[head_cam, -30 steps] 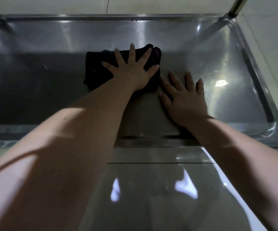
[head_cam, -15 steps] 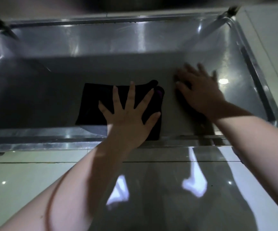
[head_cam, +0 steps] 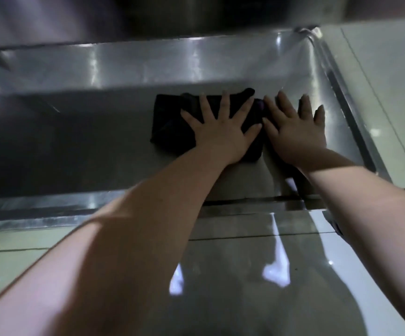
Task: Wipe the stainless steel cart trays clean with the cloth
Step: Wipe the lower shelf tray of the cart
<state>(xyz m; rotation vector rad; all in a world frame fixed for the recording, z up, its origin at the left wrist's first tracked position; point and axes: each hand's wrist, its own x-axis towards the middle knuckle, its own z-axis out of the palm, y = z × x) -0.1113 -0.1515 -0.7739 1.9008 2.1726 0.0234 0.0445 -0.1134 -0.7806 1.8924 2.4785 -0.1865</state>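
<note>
A folded dark cloth [head_cam: 172, 122] lies flat on the floor of the stainless steel cart tray [head_cam: 75, 146]. My left hand [head_cam: 221, 127] presses on the cloth's right half, palm down, fingers spread. Right beside it, my right hand [head_cam: 293, 132] rests flat on the bare tray floor, fingers apart, its thumb side touching the cloth's right edge. Both forearms reach in over the tray's near rim [head_cam: 51, 214].
The tray's raised right wall [head_cam: 347, 110] runs close to my right hand, and its back wall [head_cam: 148, 66] stands just beyond the fingertips. An upper shelf edge [head_cam: 172, 15] overhangs at the top. Glossy floor tiles [head_cam: 378, 69] surround the cart.
My left hand slid the cloth away from the near rim, toward the back and right. My right hand came closer to the cloth and now touches its edge.
</note>
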